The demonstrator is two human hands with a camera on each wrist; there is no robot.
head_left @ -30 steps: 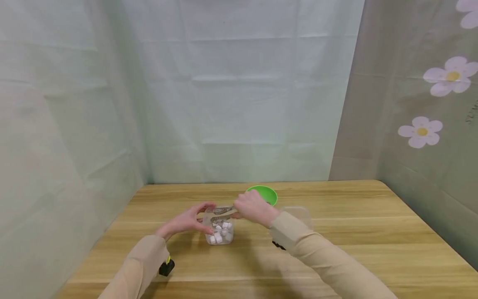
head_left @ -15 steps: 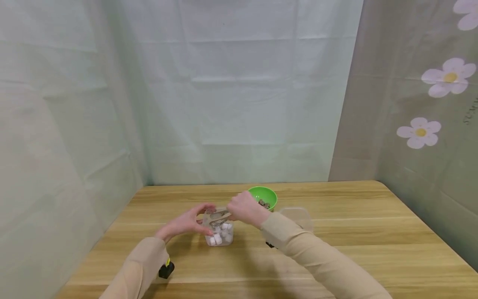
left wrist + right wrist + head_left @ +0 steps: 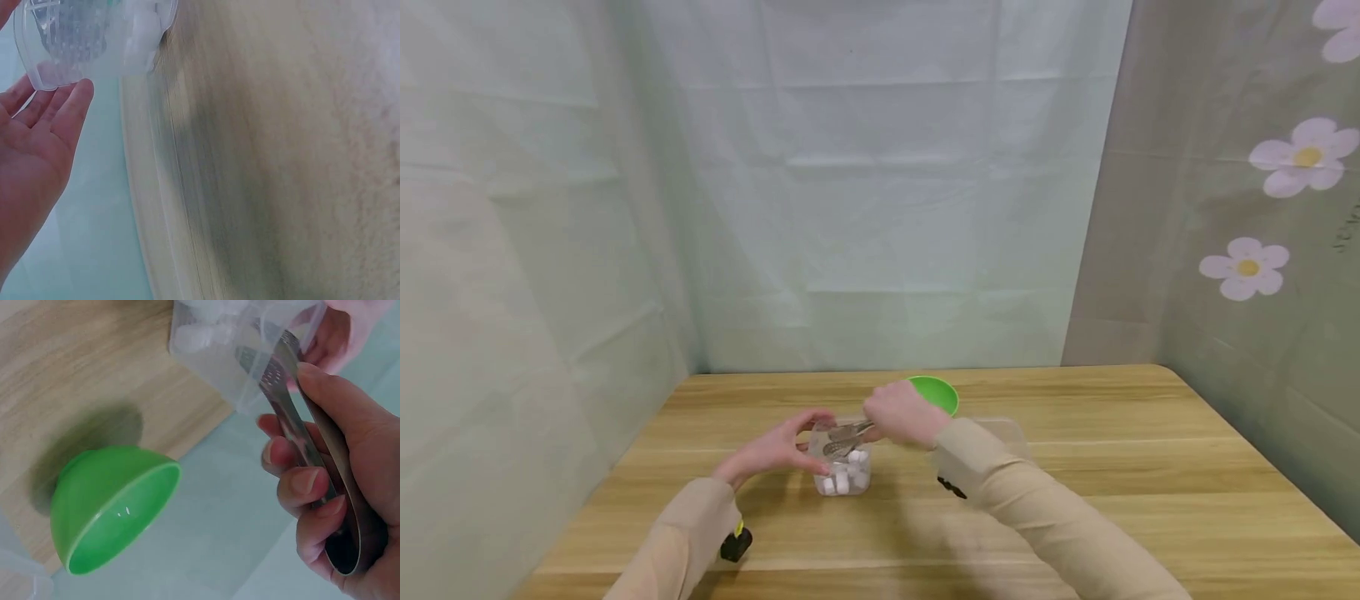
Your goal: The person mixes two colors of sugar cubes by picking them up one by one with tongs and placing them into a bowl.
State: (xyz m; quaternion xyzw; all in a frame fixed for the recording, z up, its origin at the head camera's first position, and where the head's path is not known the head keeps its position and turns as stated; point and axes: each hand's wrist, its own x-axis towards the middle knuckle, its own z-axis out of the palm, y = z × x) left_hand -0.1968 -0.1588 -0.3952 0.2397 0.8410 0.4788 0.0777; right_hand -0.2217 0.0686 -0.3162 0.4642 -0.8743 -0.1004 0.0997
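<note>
My left hand [image 3: 778,450] holds a clear plastic container [image 3: 857,482] between thumb and fingers. White cube-like pieces [image 3: 842,480] lie in its bottom. In the left wrist view the fingertips [image 3: 78,94] are right at the container's edge. My right hand [image 3: 904,414] grips metal tongs [image 3: 340,462], thumb on one arm and fingers curled on the other. The tongs' perforated tips point into the container above the white pieces, slightly apart, with nothing visible between them. A green bowl [image 3: 115,506] stands just beyond my right hand; in the head view that hand hides part of it.
A clear plastic lid or tray [image 3: 1003,433] lies on the wooden table [image 3: 1097,467] to the right, partly behind my right sleeve. Pale curtains [image 3: 880,208] hang behind and at the sides of the table. A small black device [image 3: 736,544] sits under my left wrist.
My right hand with the tongs shifts slightly left, then back right, and the tips change angle inside the container. Some white pieces have shifted. The left hand stays on the container.
</note>
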